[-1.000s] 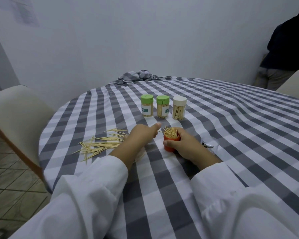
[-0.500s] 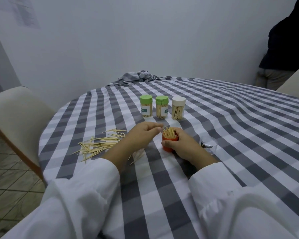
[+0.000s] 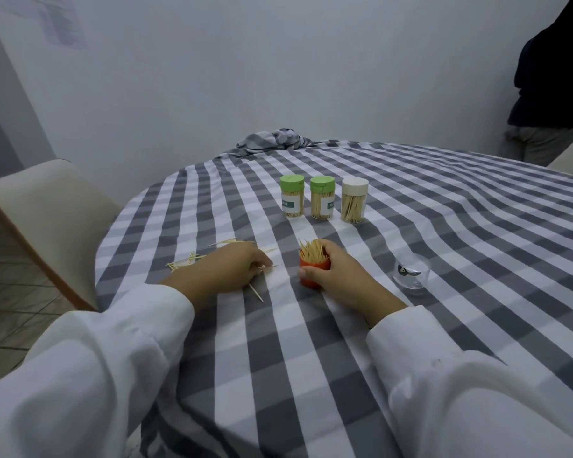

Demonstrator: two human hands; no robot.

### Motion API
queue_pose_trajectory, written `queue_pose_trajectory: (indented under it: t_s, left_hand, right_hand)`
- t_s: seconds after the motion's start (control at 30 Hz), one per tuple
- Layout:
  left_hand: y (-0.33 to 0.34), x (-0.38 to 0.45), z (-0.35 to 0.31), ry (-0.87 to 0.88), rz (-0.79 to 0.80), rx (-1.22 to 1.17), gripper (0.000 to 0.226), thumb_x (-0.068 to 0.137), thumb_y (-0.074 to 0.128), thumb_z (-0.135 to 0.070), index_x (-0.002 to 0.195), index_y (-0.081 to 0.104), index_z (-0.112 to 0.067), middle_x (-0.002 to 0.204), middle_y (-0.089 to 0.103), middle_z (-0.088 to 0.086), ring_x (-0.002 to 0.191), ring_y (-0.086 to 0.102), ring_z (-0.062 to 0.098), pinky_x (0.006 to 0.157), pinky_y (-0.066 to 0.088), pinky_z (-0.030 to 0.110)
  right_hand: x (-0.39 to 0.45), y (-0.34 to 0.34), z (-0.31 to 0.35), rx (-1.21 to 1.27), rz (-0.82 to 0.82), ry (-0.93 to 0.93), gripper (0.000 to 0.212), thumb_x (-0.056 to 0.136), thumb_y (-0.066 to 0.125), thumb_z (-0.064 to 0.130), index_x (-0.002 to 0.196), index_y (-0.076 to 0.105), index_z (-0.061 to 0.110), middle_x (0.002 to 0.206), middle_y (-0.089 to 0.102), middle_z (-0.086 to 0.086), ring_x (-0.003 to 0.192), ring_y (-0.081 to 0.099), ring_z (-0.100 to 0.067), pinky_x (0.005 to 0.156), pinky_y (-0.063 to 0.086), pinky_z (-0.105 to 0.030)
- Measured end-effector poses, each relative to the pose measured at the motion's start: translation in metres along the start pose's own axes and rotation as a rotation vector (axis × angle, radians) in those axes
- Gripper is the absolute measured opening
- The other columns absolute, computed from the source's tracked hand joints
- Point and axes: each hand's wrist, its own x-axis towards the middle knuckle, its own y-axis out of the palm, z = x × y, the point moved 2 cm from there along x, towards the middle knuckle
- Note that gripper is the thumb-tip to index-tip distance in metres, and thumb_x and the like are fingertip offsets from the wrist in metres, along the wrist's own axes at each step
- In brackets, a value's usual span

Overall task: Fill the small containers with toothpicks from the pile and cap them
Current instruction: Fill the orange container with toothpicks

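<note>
Our right hand (image 3: 336, 276) grips the small orange pot (image 3: 314, 272), packed with sticks and not capped yet. Our left hand (image 3: 235, 264) curls down onto the pile of thin wooden toothpicks (image 3: 192, 259). Behind, three clear jars (image 3: 323, 202) stand full and capped. We think it's nearly done.

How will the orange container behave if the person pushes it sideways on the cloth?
The orange container is small, upright and uncapped, with toothpicks bristling above its rim, so it would probably tip and spill rather than slide. The checked tablecloth looks soft and wrinkled, which may catch its base. The right hand gripping it should steady it.
</note>
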Motion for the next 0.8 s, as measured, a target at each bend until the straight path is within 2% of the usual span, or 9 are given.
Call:
queue_pose_trajectory:
  t_s: [0.07,0.17,0.3,0.43,0.57,0.67,0.73,0.8]
  left_hand:
    - [-0.003,-0.004,0.012,-0.039,-0.025,-0.049,0.032,0.094,0.055,-0.019,0.125,0.061,-0.027,0.127,0.058,-0.004,0.113,0.053,0.015,0.095,0.042,0.025]
    - [-0.007,-0.009,0.031,-0.108,-0.096,-0.119,0.036,0.095,0.052,-0.016,0.129,0.057,-0.027,0.136,0.052,-0.002,0.122,0.049,0.018,0.098,0.039,0.027]
    - [-0.007,-0.005,0.055,-0.207,-0.147,-0.190,0.047,0.094,0.040,-0.003,0.135,0.051,-0.023,0.144,0.047,0.004,0.128,0.046,0.022,0.099,0.038,0.028]
    - [-0.005,0.008,0.061,-0.249,-0.108,-0.187,0.046,0.097,0.037,-0.006,0.140,0.046,-0.019,0.145,0.045,0.008,0.132,0.042,0.025,0.105,0.034,0.032]
    - [-0.008,0.022,0.060,-0.286,-0.094,-0.205,0.042,0.099,0.037,-0.007,0.141,0.044,-0.012,0.145,0.045,0.011,0.132,0.040,0.028,0.104,0.032,0.030]
    - [-0.009,0.033,0.066,-0.290,-0.050,-0.160,0.044,0.098,0.035,-0.005,0.141,0.044,-0.012,0.146,0.042,0.012,0.133,0.039,0.029,0.107,0.031,0.032]
    - [-0.010,0.039,0.069,-0.268,-0.010,-0.141,0.044,0.098,0.036,-0.005,0.139,0.048,-0.015,0.145,0.044,0.010,0.131,0.041,0.029,0.106,0.033,0.033]
    - [-0.012,0.042,0.067,-0.240,0.014,-0.160,0.043,0.096,0.038,-0.004,0.132,0.056,-0.019,0.138,0.052,0.008,0.122,0.049,0.028,0.099,0.038,0.032]
  right_hand:
    - [-0.001,0.009,0.005,-0.015,0.028,-0.010,0.063,0.090,0.060,0.033,0.143,0.027,0.025,0.138,0.043,0.001,0.115,0.044,-0.015,0.099,0.040,-0.031]
    - [-0.004,0.016,0.010,-0.037,0.056,-0.046,0.060,0.092,0.057,0.030,0.143,0.027,0.023,0.139,0.043,0.001,0.106,0.041,-0.009,0.088,0.035,-0.020]
    - [-0.005,0.018,0.011,-0.030,0.051,-0.044,0.060,0.092,0.057,0.030,0.143,0.028,0.023,0.138,0.044,0.001,0.103,0.039,-0.008,0.089,0.037,-0.022]
    - [-0.003,0.018,0.012,-0.045,0.046,-0.027,0.060,0.091,0.057,0.031,0.143,0.027,0.024,0.139,0.043,0.001,0.108,0.043,-0.011,0.091,0.039,-0.023]
    - [-0.001,0.018,0.010,-0.063,0.035,-0.009,0.062,0.091,0.058,0.032,0.144,0.026,0.025,0.141,0.042,0.001,0.119,0.044,-0.017,0.094,0.040,-0.027]
    - [0.002,0.018,0.009,-0.078,0.038,-0.005,0.064,0.090,0.058,0.032,0.144,0.025,0.025,0.142,0.041,0.002,0.120,0.043,-0.016,0.091,0.039,-0.025]
    - [0.005,0.019,0.008,-0.081,0.036,0.000,0.065,0.090,0.059,0.033,0.145,0.025,0.025,0.143,0.040,0.002,0.121,0.042,-0.016,0.091,0.039,-0.025]
    - [0.005,0.018,0.007,-0.081,0.037,-0.001,0.065,0.089,0.059,0.033,0.145,0.025,0.025,0.143,0.039,0.002,0.117,0.042,-0.014,0.087,0.038,-0.022]
